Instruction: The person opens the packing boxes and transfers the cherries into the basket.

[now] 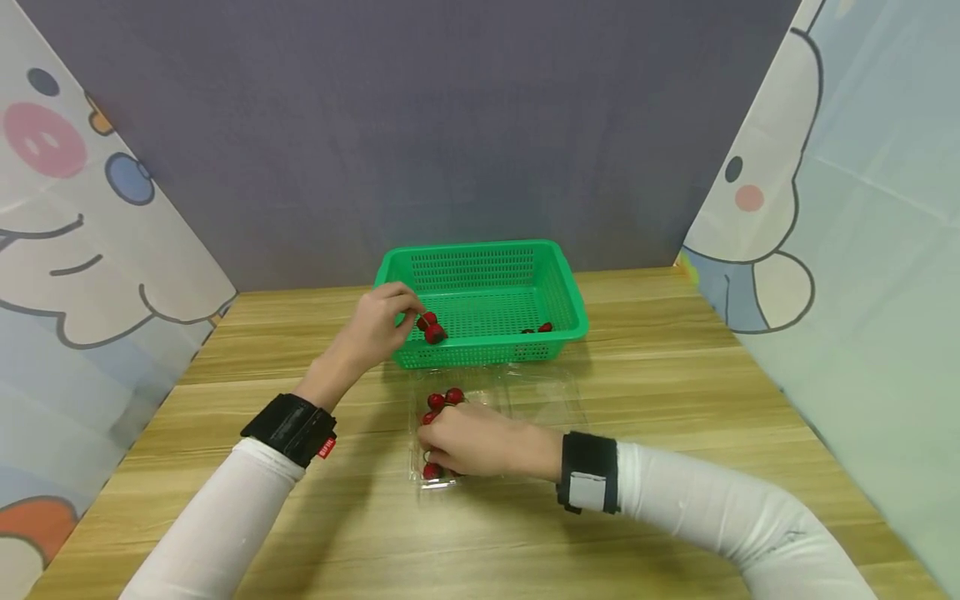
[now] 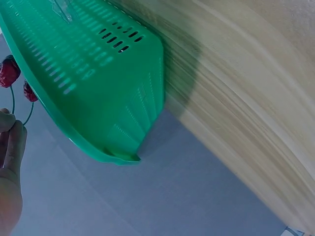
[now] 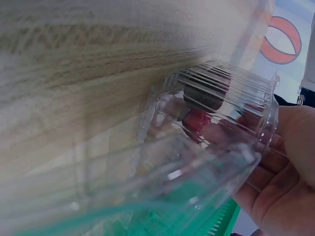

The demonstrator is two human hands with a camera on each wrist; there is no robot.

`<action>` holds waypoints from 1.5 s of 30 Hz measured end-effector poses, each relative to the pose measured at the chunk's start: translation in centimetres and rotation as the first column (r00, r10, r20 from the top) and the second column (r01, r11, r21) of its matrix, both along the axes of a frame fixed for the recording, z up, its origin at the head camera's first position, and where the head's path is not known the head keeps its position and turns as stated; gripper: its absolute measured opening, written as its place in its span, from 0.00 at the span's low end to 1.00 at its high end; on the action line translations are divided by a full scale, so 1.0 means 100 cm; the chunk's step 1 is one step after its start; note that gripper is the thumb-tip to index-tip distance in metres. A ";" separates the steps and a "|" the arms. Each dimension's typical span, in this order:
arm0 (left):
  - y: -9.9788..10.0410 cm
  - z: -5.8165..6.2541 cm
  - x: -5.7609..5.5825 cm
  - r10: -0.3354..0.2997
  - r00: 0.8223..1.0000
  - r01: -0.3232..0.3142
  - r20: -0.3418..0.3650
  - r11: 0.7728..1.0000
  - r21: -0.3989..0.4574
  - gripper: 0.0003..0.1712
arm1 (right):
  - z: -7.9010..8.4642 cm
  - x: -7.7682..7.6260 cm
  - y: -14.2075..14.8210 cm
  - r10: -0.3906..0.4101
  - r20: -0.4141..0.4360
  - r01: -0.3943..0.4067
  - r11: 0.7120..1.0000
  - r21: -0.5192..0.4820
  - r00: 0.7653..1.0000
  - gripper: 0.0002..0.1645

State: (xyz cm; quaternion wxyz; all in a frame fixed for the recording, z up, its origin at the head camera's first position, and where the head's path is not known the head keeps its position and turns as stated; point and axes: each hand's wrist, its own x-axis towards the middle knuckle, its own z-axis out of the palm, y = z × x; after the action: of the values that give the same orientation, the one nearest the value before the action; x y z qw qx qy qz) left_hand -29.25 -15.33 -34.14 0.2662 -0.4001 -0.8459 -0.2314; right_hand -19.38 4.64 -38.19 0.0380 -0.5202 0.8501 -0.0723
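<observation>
My left hand (image 1: 386,325) pinches two red cherries (image 1: 434,333) by their thin stems, over the left front part of a green plastic basket (image 1: 480,352). In the left wrist view, the cherries (image 2: 9,73) dangle from the fingertips beside the basket's rim. My right hand (image 1: 472,437) reaches down into a clear plastic box (image 1: 450,482) that holds several cherries (image 1: 453,395). Its fingertips are at a cherry (image 3: 197,122) seen through the box wall; I cannot tell whether they grip it.
More cherries (image 1: 545,327) lie inside the basket at its front right. The box's clear lid (image 1: 543,400) lies folded open to the right, close in front of the basket. A grey wall (image 1: 450,125) stands behind the wooden table (image 1: 675,375), with cartoon-printed panels on both sides.
</observation>
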 end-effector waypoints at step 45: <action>0.000 -0.006 -0.010 0.189 0.971 -0.187 0.146 0.982 -0.028 0.08 | 0.014 -0.002 0.018 0.029 0.084 0.003 0.933 -0.361 0.996 0.07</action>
State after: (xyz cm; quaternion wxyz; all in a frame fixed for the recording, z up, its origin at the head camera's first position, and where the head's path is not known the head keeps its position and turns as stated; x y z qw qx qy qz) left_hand -30.24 -15.30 -34.74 0.2206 -0.3018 -0.8989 -0.2284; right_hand -19.57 6.40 -36.81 -0.0203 -0.5203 0.8165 -0.2494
